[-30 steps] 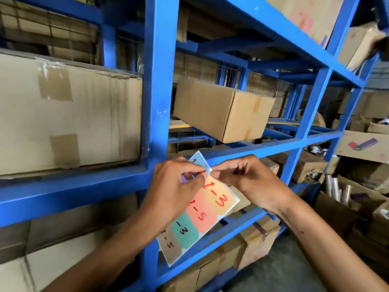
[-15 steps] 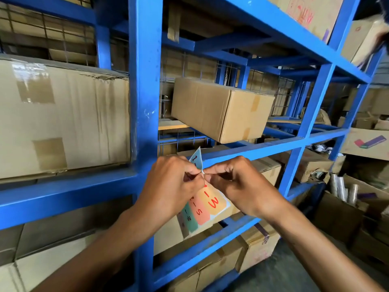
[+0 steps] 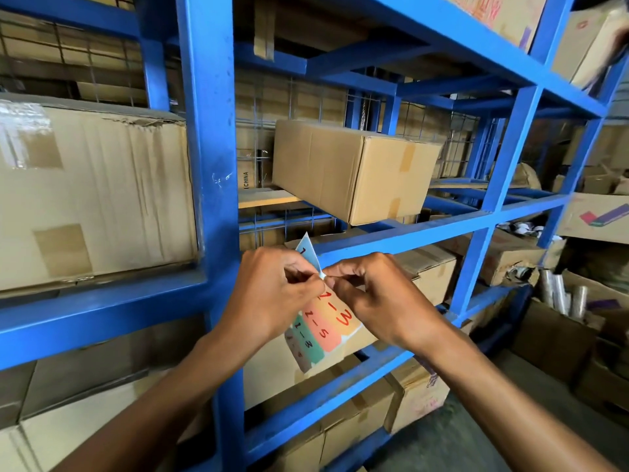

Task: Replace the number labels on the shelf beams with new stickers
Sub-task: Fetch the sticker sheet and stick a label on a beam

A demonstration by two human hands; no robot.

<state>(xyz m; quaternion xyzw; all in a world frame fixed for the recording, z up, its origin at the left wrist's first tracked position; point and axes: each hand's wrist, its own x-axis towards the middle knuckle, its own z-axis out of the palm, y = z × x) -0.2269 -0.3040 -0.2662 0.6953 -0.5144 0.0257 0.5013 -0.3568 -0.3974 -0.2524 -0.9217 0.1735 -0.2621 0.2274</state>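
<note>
A sheet of coloured stickers (image 3: 325, 327) with handwritten numbers such as 1-3 and 2-5 hangs in front of the blue shelf beam (image 3: 408, 235). My left hand (image 3: 272, 294) pinches the sheet near its top. My right hand (image 3: 374, 294) pinches the corner of the light blue top sticker (image 3: 308, 252), which curls up away from the sheet. Both hands meet just right of the blue upright post (image 3: 211, 165). No number label shows on the beams in view.
A brown cardboard box (image 3: 350, 168) sits on the shelf above my hands. A large taped carton (image 3: 92, 195) fills the left bay. More cartons stand on the lower shelves and on the floor at right, with several foil rolls (image 3: 561, 291).
The sheet has folded and dropped lower behind my hands. The blue top sticker now lifts off the sheet between my fingertips. The view has shifted slightly right.
</note>
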